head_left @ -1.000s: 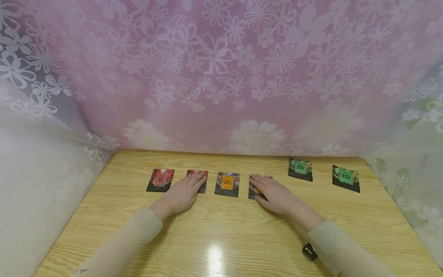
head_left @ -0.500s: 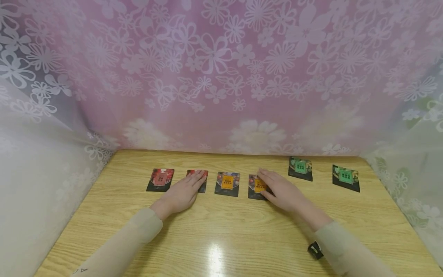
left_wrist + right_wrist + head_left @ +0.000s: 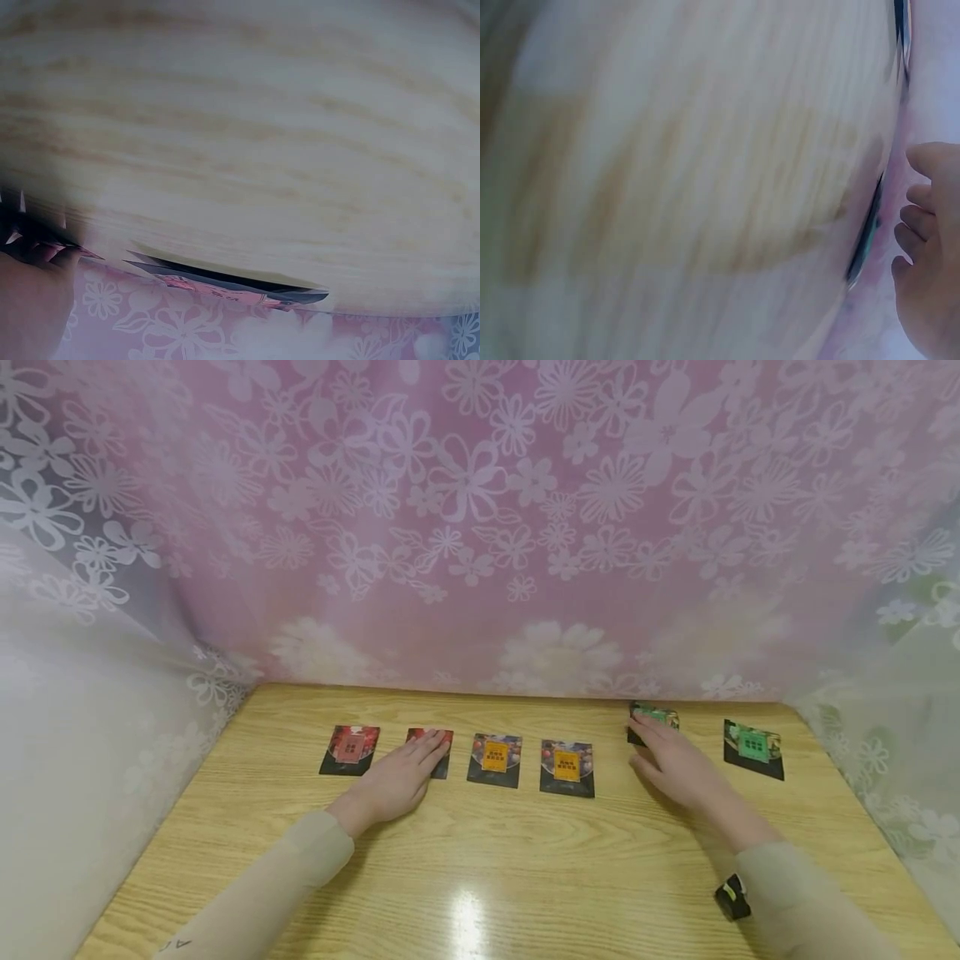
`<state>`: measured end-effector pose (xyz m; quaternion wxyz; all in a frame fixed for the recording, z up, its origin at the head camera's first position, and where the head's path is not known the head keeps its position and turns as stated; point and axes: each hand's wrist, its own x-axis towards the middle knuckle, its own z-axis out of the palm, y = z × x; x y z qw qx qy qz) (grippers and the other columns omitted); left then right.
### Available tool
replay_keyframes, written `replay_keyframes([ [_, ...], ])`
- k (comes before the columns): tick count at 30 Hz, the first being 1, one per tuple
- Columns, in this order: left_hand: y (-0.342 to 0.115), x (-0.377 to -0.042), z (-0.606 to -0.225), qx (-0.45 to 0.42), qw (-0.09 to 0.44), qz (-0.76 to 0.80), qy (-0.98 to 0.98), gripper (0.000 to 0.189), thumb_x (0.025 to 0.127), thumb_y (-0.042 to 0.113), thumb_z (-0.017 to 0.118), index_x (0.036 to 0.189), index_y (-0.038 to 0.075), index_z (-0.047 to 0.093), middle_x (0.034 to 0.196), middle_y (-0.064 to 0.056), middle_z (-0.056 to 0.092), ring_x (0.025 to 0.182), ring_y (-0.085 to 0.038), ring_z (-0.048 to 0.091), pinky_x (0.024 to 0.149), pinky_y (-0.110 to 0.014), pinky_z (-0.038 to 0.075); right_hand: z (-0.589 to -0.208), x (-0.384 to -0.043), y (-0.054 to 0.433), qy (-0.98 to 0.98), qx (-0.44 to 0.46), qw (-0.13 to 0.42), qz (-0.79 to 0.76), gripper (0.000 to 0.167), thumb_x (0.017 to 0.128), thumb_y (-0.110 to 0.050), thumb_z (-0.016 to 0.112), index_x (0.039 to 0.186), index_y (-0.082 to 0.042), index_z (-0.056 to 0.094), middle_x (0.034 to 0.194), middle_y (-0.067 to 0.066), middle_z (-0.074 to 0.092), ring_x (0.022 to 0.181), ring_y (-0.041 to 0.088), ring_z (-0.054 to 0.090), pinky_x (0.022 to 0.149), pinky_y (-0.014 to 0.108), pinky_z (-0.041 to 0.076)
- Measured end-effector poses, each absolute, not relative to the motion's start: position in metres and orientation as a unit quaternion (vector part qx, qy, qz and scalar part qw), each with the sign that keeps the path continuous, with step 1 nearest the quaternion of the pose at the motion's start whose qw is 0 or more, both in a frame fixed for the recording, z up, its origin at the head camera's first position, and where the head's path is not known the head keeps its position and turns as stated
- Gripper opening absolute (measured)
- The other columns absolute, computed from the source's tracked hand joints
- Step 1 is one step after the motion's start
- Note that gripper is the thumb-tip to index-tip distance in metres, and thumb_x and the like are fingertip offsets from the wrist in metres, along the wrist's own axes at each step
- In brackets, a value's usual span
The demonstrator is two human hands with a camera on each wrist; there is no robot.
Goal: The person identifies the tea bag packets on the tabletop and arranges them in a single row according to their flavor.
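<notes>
My left hand (image 3: 393, 777) rests with straight fingers on a red-and-black packet (image 3: 441, 767), covering most of it. To its left lies another red packet (image 3: 350, 750), also seen edge-on as a packet (image 3: 232, 286) in the left wrist view. Two orange-labelled packets lie in the middle: one packet (image 3: 494, 760) and, to its right, a second packet (image 3: 567, 767). My right hand (image 3: 678, 768) reaches over a green-labelled packet (image 3: 660, 717), its extended fingertips overlapping the left side. Farther right lies another green packet (image 3: 753, 749), slightly turned. In the right wrist view the right hand (image 3: 926, 247) has loose fingers.
The packets lie in a rough row along the back of the wooden table (image 3: 420, 860). A pink floral curtain (image 3: 480, 568) hangs just behind the table's back edge. White floral sheeting (image 3: 75, 710) closes the left side. A small black device (image 3: 732, 897) sits at the right wrist.
My right hand has left the right orange packet, uncovering it, and moved right to the nearer green packet. The orange packet has shifted slightly. My left hand stays on the red packet.
</notes>
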<state>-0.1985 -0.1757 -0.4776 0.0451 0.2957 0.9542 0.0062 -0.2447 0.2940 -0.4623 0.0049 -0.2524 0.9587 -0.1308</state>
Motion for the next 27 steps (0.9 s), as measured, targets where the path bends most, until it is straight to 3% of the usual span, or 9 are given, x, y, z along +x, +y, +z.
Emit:
replay_keyframes([
  [6,-0.176,-0.199,-0.478,0.295,0.040,-0.002,0.955,0.056,0.113,0.020,0.040,0.167,0.005,0.034,0.175,-0.015,0.031,0.164,-0.031,0.028,0.134,-0.047,0.032,-0.466,-0.253,0.313,0.966,-0.226,0.014,-0.126,0.067,0.107,-0.023,0.063,0.161,0.008,0.037,0.167,0.035,0.032,0.150,0.057,0.034,0.122,0.073,0.034],
  [16,-0.175,-0.200,-0.479,0.296,0.041,0.002,0.954,0.056,0.114,0.021,0.039,0.167,0.005,0.033,0.175,-0.015,0.030,0.164,-0.031,0.027,0.134,-0.047,0.031,-0.468,-0.258,0.319,0.969,-0.219,0.022,-0.113,0.056,0.109,-0.011,0.056,0.157,0.012,0.041,0.164,0.036,0.034,0.149,0.057,0.037,0.121,0.071,0.037],
  [27,-0.175,-0.200,-0.480,0.295,0.042,0.009,0.954,0.056,0.114,0.021,0.039,0.167,0.005,0.033,0.175,-0.015,0.029,0.164,-0.031,0.026,0.134,-0.047,0.031,-0.471,-0.252,0.319,0.968,-0.227,0.013,-0.104,0.055,0.106,-0.005,0.060,0.154,0.014,0.044,0.163,0.037,0.036,0.147,0.056,0.040,0.117,0.069,0.042],
])
